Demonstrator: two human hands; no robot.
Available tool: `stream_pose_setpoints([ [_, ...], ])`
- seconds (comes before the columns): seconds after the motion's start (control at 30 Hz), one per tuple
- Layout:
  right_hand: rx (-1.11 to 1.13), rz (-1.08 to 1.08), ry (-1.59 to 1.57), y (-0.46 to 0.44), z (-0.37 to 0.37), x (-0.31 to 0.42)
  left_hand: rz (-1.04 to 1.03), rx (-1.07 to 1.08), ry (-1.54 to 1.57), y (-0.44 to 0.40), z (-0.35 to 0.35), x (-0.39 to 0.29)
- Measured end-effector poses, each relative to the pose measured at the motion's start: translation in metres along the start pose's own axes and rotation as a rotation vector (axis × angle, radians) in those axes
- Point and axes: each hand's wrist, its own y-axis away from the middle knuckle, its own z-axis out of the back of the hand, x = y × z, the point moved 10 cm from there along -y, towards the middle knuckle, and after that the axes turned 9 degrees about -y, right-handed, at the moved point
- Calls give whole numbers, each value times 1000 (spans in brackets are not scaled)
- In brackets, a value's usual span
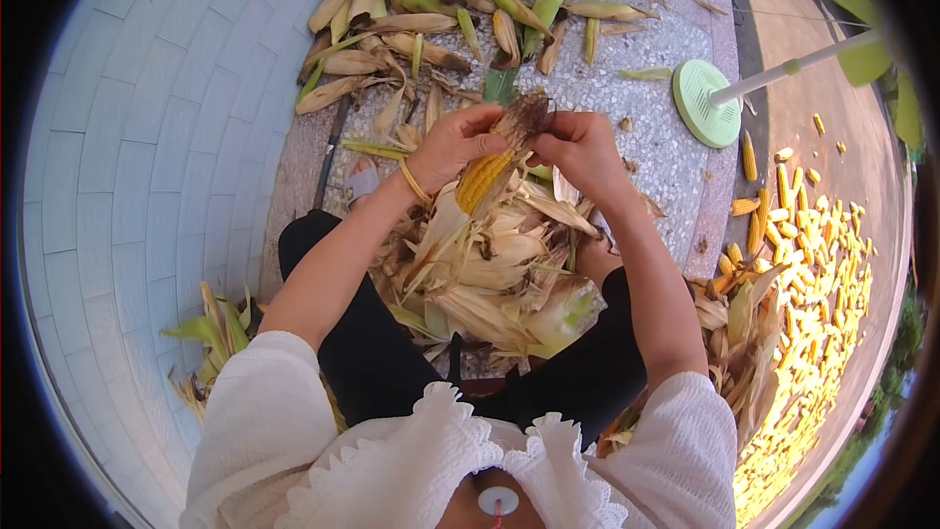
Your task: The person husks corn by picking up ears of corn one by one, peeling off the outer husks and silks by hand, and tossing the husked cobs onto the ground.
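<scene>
A corn cob [480, 182] with yellow kernels showing hangs tilted between my hands, its dry husk partly open and its tip dark brown and frayed. My left hand [453, 149], with a yellow band at the wrist, is closed around the cob's left side, thumb across the husk. On the right, my right hand [578, 149] pinches the dark husk and silk near the tip. Below both hands, between my legs, lies a heap of dry pale husks [499, 279].
Unpeeled corn ears [421, 24] lie in a pile ahead on the speckled floor. A green round fan base [707, 103] with a pole stands at the right. Many peeled cobs [813, 304] spread farther right, beside more husks [734, 333]. A tiled wall [147, 167] runs along the left.
</scene>
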Motion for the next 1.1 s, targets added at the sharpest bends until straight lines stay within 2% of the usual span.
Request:
stream_pose_setpoints([
  [0.13, -97, 29, 44, -1, -5, -11, 10, -25, -46, 4, 0, -2],
  [0.2, -243, 161, 105, -3, 2, -13, 3, -40, -56, 4, -2, -4],
  [0.33, -249, 132, -3, -12, -9, -28, -30, -82, 18, -2, -3, -2],
  [0.4, -317, -95, -409, -15, -5, -53, -18, -131, 16, -2, 5, 4],
  [0.43, -313, -91, -404, -17, -2, -57, -57, -193, 95, -5, 15, 2],
  [0.5, -430, -159, -766, -17, 8, -77, -131, -272, 241, -7, 38, -6],
  [0.53, -419, -157, -762, -19, 4, -74, -138, -281, 240, -8, 45, -11],
  [0.6, -376, -22, -765, -22, -1, -51, -178, -302, 411, -8, 57, -18],
  [0.63, -269, 10, -811, -24, -13, -41, -186, -324, 409, -8, 59, -19],
  [0.67, -264, 6, -813, -26, -16, -41, -184, -330, 408, -8, 59, -19],
  [0.73, 23, 74, -885, -33, -46, -27, -81, -414, 406, -4, 63, -3],
  [0.77, 23, 65, -890, -32, -51, -30, -73, -420, 406, -1, 64, 0],
  [0.87, 149, 65, -760, -27, -75, -23, 3, -559, 287, 6, 83, 3],
  [0.93, 176, 51, -521, -5, -87, -14, 31, -666, 231, 15, 102, 3],
  [0.97, 193, 23, -480, 2, -84, -22, -127, -879, 87, 16, 137, 10],
  [1.1, 243, -21, -106, 54, -45, -43, -133, -1016, 220, 57, 213, -1],
])
